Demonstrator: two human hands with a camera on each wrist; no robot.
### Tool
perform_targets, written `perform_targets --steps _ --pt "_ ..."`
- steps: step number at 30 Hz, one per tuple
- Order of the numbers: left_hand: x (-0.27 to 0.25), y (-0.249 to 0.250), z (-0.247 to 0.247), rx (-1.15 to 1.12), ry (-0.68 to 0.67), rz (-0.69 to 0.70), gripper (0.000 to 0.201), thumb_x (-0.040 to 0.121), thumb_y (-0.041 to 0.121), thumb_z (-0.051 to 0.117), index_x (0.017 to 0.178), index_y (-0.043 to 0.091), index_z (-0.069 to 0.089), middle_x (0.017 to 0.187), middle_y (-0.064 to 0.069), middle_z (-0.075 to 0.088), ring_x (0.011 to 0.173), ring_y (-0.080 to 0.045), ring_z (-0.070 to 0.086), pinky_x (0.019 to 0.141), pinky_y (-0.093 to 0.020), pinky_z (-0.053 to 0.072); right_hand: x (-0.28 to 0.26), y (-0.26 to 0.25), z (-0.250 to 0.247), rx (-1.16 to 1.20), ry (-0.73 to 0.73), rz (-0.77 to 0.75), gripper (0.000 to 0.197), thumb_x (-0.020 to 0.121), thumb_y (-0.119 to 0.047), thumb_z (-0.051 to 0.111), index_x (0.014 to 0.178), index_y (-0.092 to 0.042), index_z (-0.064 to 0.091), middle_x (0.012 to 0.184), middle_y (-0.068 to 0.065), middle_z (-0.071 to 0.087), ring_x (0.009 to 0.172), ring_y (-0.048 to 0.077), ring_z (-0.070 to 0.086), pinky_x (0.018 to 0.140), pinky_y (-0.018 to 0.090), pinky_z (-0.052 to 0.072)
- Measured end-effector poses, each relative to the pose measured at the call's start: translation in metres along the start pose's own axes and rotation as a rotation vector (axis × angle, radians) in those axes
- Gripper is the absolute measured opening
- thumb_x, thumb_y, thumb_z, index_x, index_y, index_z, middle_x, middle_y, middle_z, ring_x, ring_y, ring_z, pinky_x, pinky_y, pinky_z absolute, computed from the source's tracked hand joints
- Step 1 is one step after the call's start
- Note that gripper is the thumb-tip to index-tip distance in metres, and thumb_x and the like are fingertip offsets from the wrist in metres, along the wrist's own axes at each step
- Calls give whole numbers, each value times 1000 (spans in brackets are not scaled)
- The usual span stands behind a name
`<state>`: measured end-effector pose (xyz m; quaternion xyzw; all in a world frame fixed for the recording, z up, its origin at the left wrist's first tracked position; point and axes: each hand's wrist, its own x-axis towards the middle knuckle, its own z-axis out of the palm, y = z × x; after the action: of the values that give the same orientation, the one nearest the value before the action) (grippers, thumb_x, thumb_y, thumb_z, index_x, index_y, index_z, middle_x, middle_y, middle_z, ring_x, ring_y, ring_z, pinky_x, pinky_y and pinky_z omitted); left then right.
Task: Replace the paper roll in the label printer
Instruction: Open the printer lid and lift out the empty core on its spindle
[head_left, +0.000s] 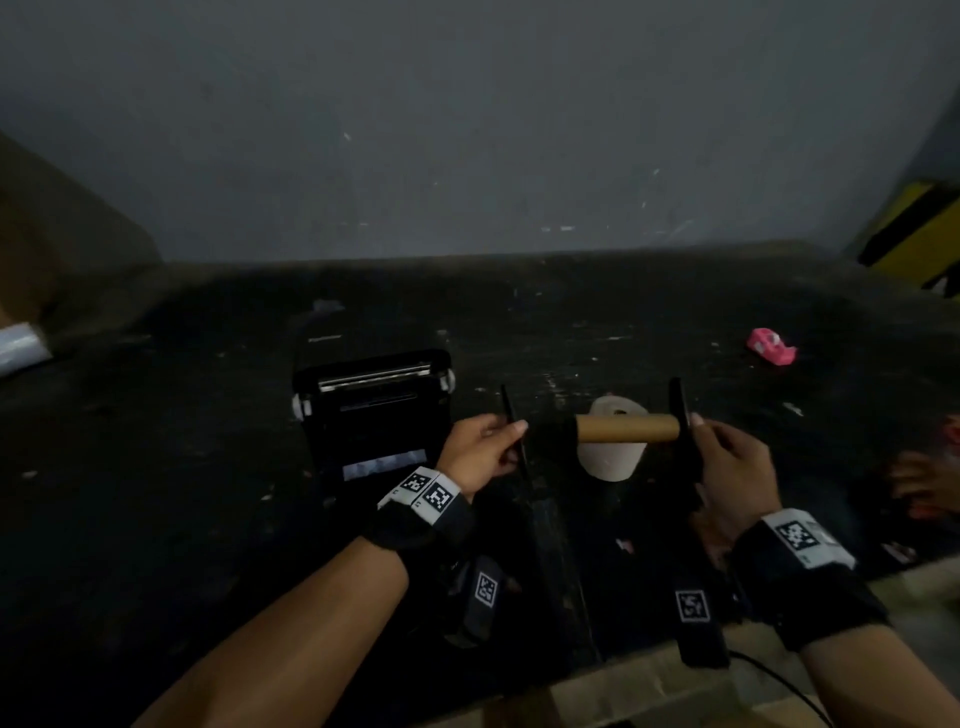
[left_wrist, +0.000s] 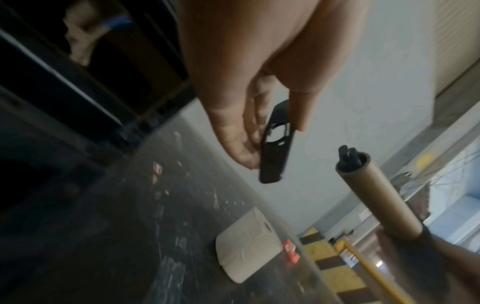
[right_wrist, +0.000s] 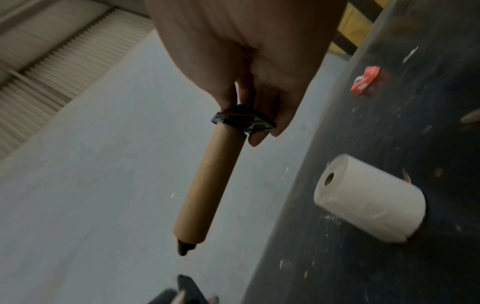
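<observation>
**Empty core and detached end guide held above the table**

The left hand (head_left: 480, 449) pinches a flat black end guide (left_wrist: 275, 144) between thumb and fingers, held clear of everything else. The right hand (head_left: 730, 467) grips the second black guide (right_wrist: 244, 121) at the far end of a spindle that carries a bare brown cardboard core (head_left: 627, 427); the core lies level between the two hands, and the black spindle tip (left_wrist: 348, 157) protrudes from its free end, facing the left hand's guide but apart from it. Beneath the core, a full white paper roll (right_wrist: 369, 197) lies on its side on the table (head_left: 208, 493). The black label printer (head_left: 371, 410) sits just left of the left hand, lid raised. The table is dark, scuffed and flecked with pale scraps; a small pink-red object (head_left: 771, 347) lies well to the right. Behind is a plain grey wall (head_left: 467, 130), with yellow-and-black striping (head_left: 914, 234) at the right corner.
</observation>
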<state>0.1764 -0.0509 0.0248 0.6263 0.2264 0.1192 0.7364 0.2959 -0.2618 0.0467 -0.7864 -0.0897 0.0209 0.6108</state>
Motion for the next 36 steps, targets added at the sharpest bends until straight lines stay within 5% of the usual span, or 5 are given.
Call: perform_targets --steps 8,14,25,31,36 --pt "69 -43 68 465 198 -166 19 75 36 70 66 20 64 96 -16 72 93 -32 68 85 -41 56 78 21 -23 77 34 25 27 90 -29 54 98 -7 68 74 5 63 67 15 56 65 29 46" --pt "82 -88 78 916 289 -340 41 80 30 66 109 1 63 118 -21 64 110 -36 60 89 -35 50 104 45 -5 55 -116 -27 25 92 -24 52 97 -6 68 75 4 63 64 5 55 49 7 44" --pt "76 -119 80 1318 318 -508 29 89 14 56 116 3 58 125 -15 60 112 -28 61 89 -36 50 108 57 17 -105 -377 -127 22 90 -25 54 96 -10 69 84 15 69 73 21 62 67 35 51" --pt "82 -67 67 581 389 -296 35 91 22 53 117 0 60 117 -22 64 106 -36 62 86 -38 50 112 54 19 -113 -394 -151 23 90 -28 54 94 -12 70 75 4 67 77 23 64 76 47 55" --pt "74 -3 65 95 84 -309 24 84 38 62 84 15 67 85 -5 64 81 -17 61 69 -31 54 111 50 26 -76 -409 -147 25 90 -25 54 95 -5 70 67 -6 61 72 13 57 74 36 49"
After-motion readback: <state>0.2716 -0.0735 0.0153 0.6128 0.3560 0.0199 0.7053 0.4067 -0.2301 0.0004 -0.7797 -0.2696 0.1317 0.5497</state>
